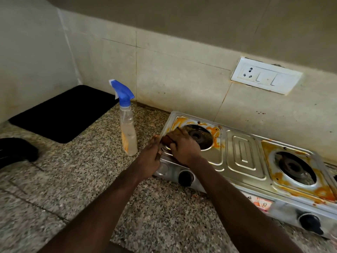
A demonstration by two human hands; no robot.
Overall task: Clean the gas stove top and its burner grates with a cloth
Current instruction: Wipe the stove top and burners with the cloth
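Stainless steel stove top [242,157] running from centre frame toward the lower right, long axis slanting down to the right, smeared orange around both burner wells. Right hand [184,145] pressed down on the near-left corner of the left burner well [198,136], fingers curled and bunched over a brownish cloth [166,139], only a small edge of it peeking out at the knuckles. Left hand [152,154] just beside it at the stove's left edge, fingers together and laid flat against the rim, likely bracing; holding nothing visible. Remaining orange stain [215,134] lying up and to the right of the cloth, along the far and right sides of the well, so next wipe probably outward, away from the body. Second well [295,168] well apart at right, closer to the right arm. No grates in view. Spray bottle [127,123] upright on the granite counter [73,179], left of the hands
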